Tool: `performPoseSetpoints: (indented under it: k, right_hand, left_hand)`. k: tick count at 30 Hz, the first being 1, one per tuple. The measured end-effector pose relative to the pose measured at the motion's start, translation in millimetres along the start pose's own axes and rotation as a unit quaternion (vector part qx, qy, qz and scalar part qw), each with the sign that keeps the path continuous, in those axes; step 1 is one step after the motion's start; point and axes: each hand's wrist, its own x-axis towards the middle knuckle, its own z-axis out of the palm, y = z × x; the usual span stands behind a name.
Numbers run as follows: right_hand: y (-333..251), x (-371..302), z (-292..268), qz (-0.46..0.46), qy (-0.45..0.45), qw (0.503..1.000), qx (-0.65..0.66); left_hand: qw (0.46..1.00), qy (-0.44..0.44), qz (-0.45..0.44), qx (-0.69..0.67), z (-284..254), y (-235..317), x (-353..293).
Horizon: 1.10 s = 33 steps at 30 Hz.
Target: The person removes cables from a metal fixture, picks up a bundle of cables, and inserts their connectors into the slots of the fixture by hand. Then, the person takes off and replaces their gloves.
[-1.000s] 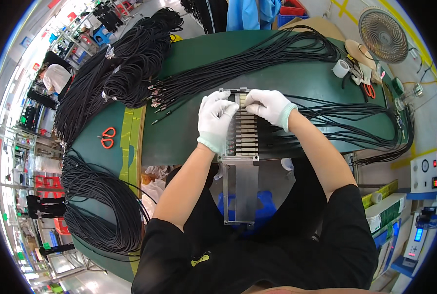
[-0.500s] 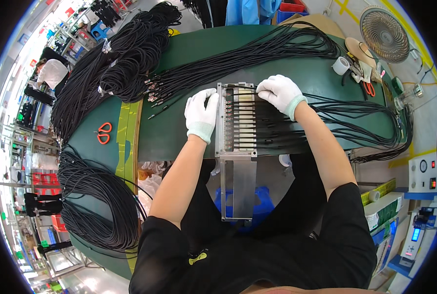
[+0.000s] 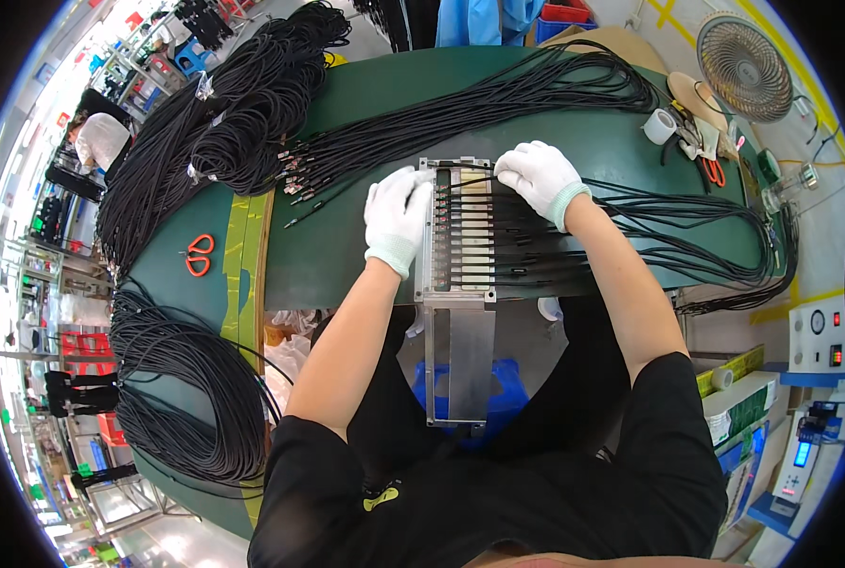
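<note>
- Spanning the top of the slotted metal fixture (image 3: 426, 270), the two gloved hands work at opposite sides of it.
- The left hand (image 3: 396, 216) sits at the upper left edge, fingers curled; whether they close on anything, I cannot tell.
- The right hand (image 3: 541, 178) has its fingertips pinched together on the uppermost black cable (image 3: 470, 180), which lies across the fixture's top end.
- That fixture stands on the green table (image 3: 346, 256), its lower frame jutting past the edge above the lap; a bumped knee or forearm could skew it.
- More black cables (image 3: 631, 197) trail rightward from the slots, loosely looped; a snag or tug there might unseat a seated end.
- Slippery glove fabric could let the pinched cable roll, leaving it crooked across the pale slot strips (image 3: 476, 233).
</note>
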Motion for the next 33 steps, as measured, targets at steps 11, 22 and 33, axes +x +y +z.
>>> performPoseSetpoints:
  k: [11, 22, 33]
  right_hand:
    - [-0.1, 2.2, 2.8, 0.063, 0.027, 0.995, -0.071]
    - [9.0, 11.3, -2.1, 0.02, 0.071, 0.997, 0.038]
    - [-57.9, 8.8, 0.2, -0.093, 0.089, 0.99, 0.057]
  left_hand:
    - [0.94, -0.168, 0.071, 0.289, 6.1, 41.5, -5.6]
    - [0.995, 0.089, 0.01, 0.035, 4.1, -6.7, 4.5]
    - [0.996, -0.002, 0.074, -0.042, 0.1, 28.3, -4.1]
